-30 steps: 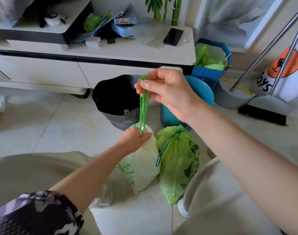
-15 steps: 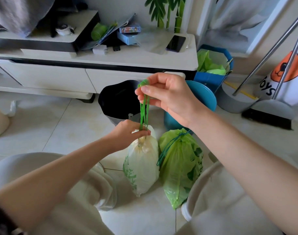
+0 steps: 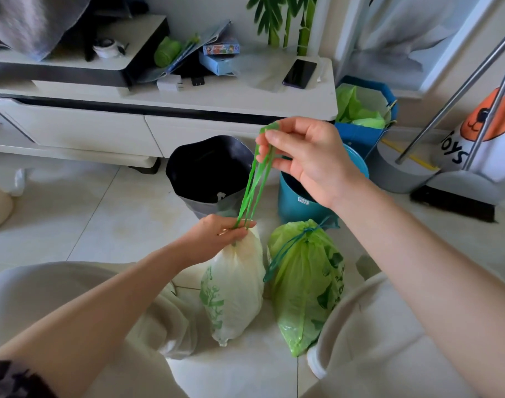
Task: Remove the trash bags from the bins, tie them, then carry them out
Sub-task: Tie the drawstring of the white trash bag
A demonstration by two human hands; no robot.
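Observation:
A white trash bag (image 3: 234, 285) with green print stands on the floor between my knees. My left hand (image 3: 217, 235) pinches its gathered neck. My right hand (image 3: 306, 156) holds the bag's green drawstring (image 3: 255, 182) taut, pulled up above the neck. Right beside it lies a green trash bag (image 3: 306, 282), its mouth drawn closed with a dark cord. Behind them stand a dark grey bin (image 3: 211, 173) and a teal bin (image 3: 297, 202), the teal one partly hidden by my right hand.
A blue bin (image 3: 360, 133) lined with a green bag stands at the back right beside a white TV cabinet (image 3: 148, 124). A grey dustpan and broom (image 3: 452, 196) sit at the right. A phone (image 3: 300, 73) lies on the cabinet top.
My right hand has drawn the green drawstring longer and higher. My left hand has slid onto the bag's neck and cinched it.

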